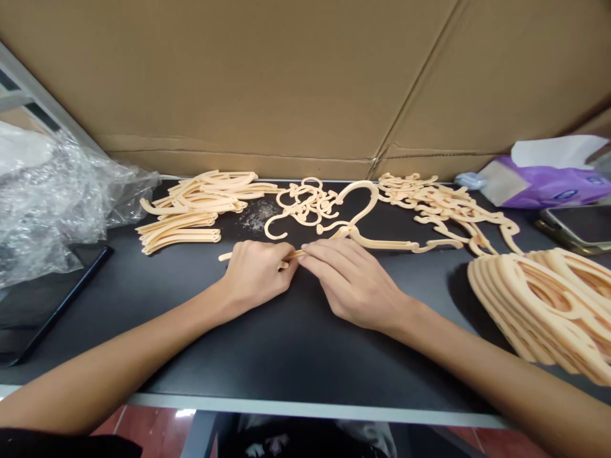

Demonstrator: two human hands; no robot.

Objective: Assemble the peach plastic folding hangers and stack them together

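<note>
A cream plastic clothes hanger (391,244) lies across the middle of the dark table, its hook pointing away from me. My left hand (258,273) is closed round its left arm, whose tip sticks out past the knuckles. My right hand (353,280) bends over the same arm close to the hook, fingertips pressed on it; the palm and thumb are hidden. Just behind my hands lies a small heap of loose hooks (305,207). Straight hanger arms (191,219) are piled to the left, and curved, notched pieces (443,207) are heaped at the back right.
A stack of hangers (539,305) stands near my right forearm. Behind it are a purple tissue pack (539,184) and a phone (582,226). Clear plastic wrap (62,197) and a dark flat panel (48,305) occupy the left. A cardboard wall (248,83) closes off the back.
</note>
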